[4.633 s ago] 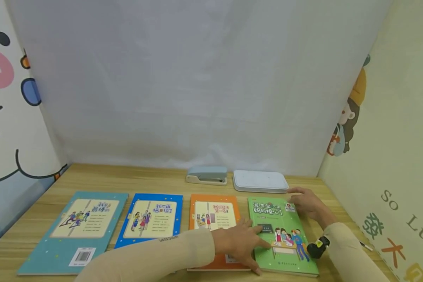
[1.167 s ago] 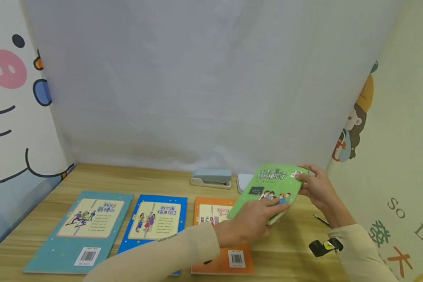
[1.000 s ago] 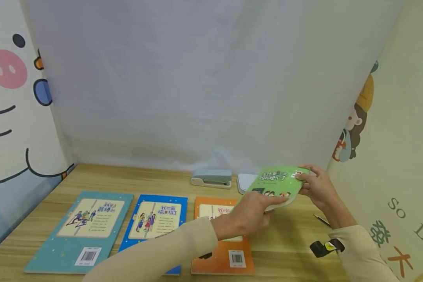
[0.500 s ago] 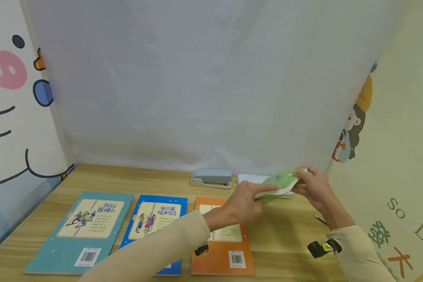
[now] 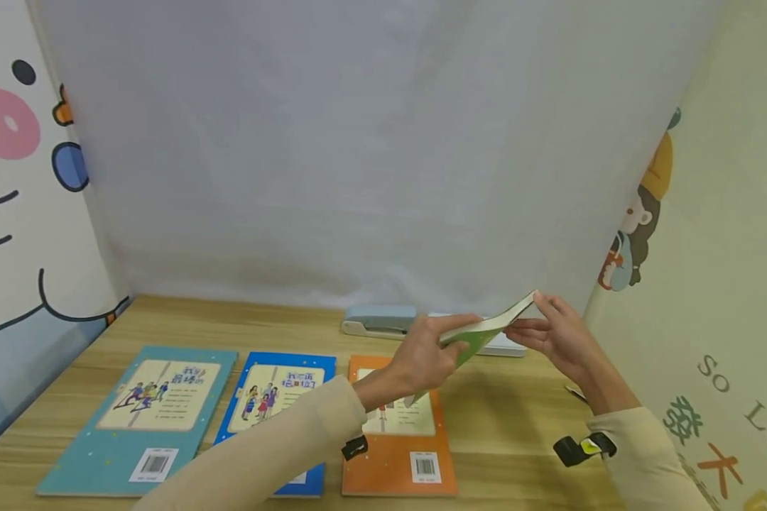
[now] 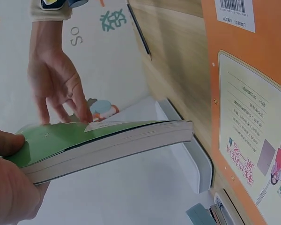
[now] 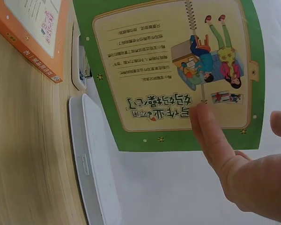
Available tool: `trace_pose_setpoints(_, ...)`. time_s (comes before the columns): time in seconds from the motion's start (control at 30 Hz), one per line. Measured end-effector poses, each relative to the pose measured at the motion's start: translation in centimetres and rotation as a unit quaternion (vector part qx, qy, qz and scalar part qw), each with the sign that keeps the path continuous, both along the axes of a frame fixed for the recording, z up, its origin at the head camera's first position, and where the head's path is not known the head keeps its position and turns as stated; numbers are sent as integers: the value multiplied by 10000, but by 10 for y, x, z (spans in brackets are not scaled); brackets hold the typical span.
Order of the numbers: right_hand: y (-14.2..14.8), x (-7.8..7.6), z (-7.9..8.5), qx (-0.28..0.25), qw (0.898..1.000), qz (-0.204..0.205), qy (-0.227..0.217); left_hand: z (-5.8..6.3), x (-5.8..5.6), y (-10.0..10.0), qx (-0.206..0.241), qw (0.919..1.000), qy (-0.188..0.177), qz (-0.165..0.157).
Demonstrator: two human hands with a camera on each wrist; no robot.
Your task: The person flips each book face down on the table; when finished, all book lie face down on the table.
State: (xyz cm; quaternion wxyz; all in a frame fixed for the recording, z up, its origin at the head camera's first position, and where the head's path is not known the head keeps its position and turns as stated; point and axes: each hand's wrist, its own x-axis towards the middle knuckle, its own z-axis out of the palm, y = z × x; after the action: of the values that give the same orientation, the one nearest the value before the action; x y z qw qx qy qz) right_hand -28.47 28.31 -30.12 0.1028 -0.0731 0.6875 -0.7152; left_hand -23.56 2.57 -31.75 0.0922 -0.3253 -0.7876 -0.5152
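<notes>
A green paperback book (image 5: 476,346) is held tilted in the air above the right part of the table. My left hand (image 5: 428,355) grips its near-left edge, thumb on one cover and fingers on the other, as the left wrist view also shows. At the opposite end is my right hand (image 5: 562,337), its fingers fairly straight. In the right wrist view these fingertips lie at the illustrated back cover (image 7: 145,51), touching or very near it, while the thumb stands apart from the book. Below the left hand lies an orange book (image 5: 396,465), partly hidden by it.
A blue book (image 5: 307,369) and a teal book (image 5: 102,454) lie to the left on the wooden table. Along the back stand a blue-grey stapler (image 5: 377,321) and a pale flat case (image 5: 505,345), partly hidden. A dark pen (image 5: 575,392) lies at the right.
The green book, earlier flat with its front cover up, was lifted and tipped over, so its underside now shows. My right hand has loosened from its corner; the left hand keeps its grip.
</notes>
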Motion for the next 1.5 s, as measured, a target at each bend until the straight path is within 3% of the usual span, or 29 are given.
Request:
trace_pose_setpoints(0.3, 11, -3, -26, -11, 9985, 466, -272, 6, -4, -5, 654, 9976, -28, 241)
trace_pose_setpoints(0.53, 14, -2, -48, -77, 9943, 854, -631, 8, -4, -6, 1177, 9910, -602, 205)
trace_pose_setpoints(0.8, 10, -2, -56, -425, 9907, 1050, -757, 10, -3, -7, 1396, 9865, -824, 243)
trace_pose_setpoints(1.17, 6, -2, -73, -820, 9892, 1175, -303, 12, -4, -13, 1903, 9655, -1744, 339)
trace_pose_setpoints(1.3, 2, -1, -80, -1425, 9812, 1282, -217, 13, -6, -15, 2162, 9536, -2066, 337)
trace_pose_setpoints(1.5, -6, -1, -89, -2554, 9535, 1595, -147, 14, -7, -18, 2448, 9412, -2303, 331)
